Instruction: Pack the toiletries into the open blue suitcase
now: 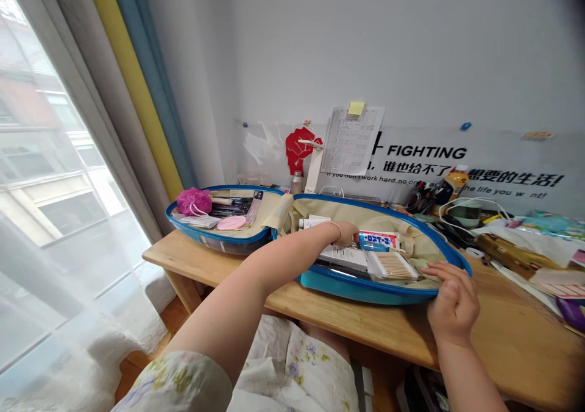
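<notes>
The wall banner (420,162) reads "FIGHTING", "谁也给不了", "想要的生活!" and, partly covered, "don't work hard". Lettering on the pinned sheet (351,144) and blue-and-white packet (380,241) is too small to read.

Open blue suitcase (365,292), left grip (346,233) inside

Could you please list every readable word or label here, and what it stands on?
"FIGHTING": wall banner
"谁也给不了": banner
"想要的生活!": banner
"you don't work hard": banner
"life you w nt!": banner
Too small or blurred to read: printed sheet, white box, blue-and-white packet, orange bottle.
</notes>
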`<state>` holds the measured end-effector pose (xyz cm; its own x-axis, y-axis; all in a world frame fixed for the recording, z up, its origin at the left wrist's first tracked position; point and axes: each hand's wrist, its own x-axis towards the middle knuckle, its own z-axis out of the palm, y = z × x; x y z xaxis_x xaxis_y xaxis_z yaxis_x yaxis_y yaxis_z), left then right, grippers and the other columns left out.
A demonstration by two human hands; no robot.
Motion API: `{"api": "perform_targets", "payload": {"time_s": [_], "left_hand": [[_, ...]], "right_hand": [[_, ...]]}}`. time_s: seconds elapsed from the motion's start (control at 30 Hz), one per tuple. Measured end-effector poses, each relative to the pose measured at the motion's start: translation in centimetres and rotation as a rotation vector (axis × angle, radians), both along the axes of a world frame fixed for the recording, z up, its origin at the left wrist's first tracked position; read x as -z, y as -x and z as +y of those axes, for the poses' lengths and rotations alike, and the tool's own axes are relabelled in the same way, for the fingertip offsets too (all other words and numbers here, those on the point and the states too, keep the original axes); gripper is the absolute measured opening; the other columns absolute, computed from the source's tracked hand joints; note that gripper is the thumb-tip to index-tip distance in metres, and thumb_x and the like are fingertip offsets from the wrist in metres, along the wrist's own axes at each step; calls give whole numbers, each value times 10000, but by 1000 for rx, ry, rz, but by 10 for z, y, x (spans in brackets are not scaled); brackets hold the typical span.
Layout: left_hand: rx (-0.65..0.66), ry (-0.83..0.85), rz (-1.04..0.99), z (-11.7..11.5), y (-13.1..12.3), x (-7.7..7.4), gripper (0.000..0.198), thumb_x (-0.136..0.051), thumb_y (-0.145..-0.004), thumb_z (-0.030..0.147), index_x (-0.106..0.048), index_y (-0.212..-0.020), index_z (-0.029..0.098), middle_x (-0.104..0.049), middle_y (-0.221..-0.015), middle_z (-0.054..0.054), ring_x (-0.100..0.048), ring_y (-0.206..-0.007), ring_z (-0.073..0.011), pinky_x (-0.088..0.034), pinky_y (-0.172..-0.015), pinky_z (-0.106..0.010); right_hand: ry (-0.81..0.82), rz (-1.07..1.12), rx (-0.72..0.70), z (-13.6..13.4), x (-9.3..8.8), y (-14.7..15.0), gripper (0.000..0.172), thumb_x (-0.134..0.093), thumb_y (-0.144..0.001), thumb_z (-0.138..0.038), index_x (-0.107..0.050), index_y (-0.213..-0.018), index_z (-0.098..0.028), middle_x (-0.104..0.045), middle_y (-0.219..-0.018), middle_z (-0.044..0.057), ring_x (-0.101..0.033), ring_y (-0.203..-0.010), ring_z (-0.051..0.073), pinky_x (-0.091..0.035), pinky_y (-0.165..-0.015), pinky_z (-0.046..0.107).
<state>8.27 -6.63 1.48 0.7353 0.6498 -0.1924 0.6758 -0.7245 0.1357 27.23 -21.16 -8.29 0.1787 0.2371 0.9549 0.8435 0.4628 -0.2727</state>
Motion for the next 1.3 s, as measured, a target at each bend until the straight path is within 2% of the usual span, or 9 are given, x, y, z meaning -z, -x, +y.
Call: {"api": "perform_targets", "payload": {"time_s": [0.13,0.27,0.43,0.6,0.8,1.0,1.1,1.2,1.3], "left_hand": [[-99,-135,-185,22,38,-37,334,-445,-967,313,-608,-1258,306,-628,-1297,63,-586,-1127,-112,-423,-979,-174],[-415,-306,-204,53,134,-65,417,-288,-1016,272,-512,-1366,244,-505,-1445,-20,-487,-1281,-178,-377,-1073,-267],[-758,-331,24,64,271,-46,393,-582,-932,381,-551,-1264,174,-566,-1288,-105,-581,-1122,-242,-498,-948,-481],[-809,-268,204,71,335,-17,362,-594,-927,364,-565,-1232,172,-580,-1248,-95,-598,-1072,-224,-528,-898,-443],[-785,-275,243,90,343,-8,363,-594,-927,367,-565,-1230,170,-584,-1237,-94,-603,-1059,-222,-534,-884,-435],[-797,-402,149,76,333,-17,368,-458,-984,317,-502,-1309,150,-554,-1299,-147,-556,-1176,-281,-435,-1001,-515],[-728,-459,39,70,303,-33,454,-271,-1003,256,-339,-1440,157,-463,-1395,-192,-509,-1245,-306,-417,-1012,-461],[-563,-475,-61,66,251,-50,512,-223,-1003,304,-204,-1507,216,-383,-1464,-156,-463,-1295,-277,-410,-1026,-390],[-332,-408,-87,61,189,-57,515,-299,-993,370,-263,-1491,239,-431,-1434,-106,-467,-1298,-241,-370,-1067,-333]], "right_hand": [[17,21,1,0,-2,0,449,-329,-931,-411,-656,-713,-193,-673,-788,99,-660,-884,262,-490,-873,494],[16,34,2,0,-3,2,459,-328,-931,-426,-658,-711,-194,-676,-781,94,-659,-880,260,-490,-874,495],[3,20,-1,0,-3,1,444,-337,-931,-406,-652,-699,-197,-676,-777,94,-657,-879,259,-487,-875,499],[30,49,22,-1,-2,1,449,-347,-922,-436,-655,-691,-205,-673,-775,91,-667,-881,267,-487,-881,505],[15,39,33,-2,-1,2,438,-335,-931,-389,-662,-710,-198,-675,-787,95,-660,-900,258,-485,-898,493],[24,32,45,-2,-1,2,446,-324,-938,-386,-658,-716,-193,-678,-795,98,-661,-906,252,-489,-899,495],[21,32,48,-1,0,1,453,-320,-941,-392,-659,-718,-189,-682,-797,103,-660,-915,253,-483,-915,507],[37,50,50,-1,1,1,466,-315,-939,-415,-662,-727,-187,-681,-796,101,-659,-915,255,-490,-905,506],[21,30,41,-1,0,1,456,-320,-940,-397,-664,-725,-188,-682,-798,99,-662,-904,256,-491,-892,499]]}}
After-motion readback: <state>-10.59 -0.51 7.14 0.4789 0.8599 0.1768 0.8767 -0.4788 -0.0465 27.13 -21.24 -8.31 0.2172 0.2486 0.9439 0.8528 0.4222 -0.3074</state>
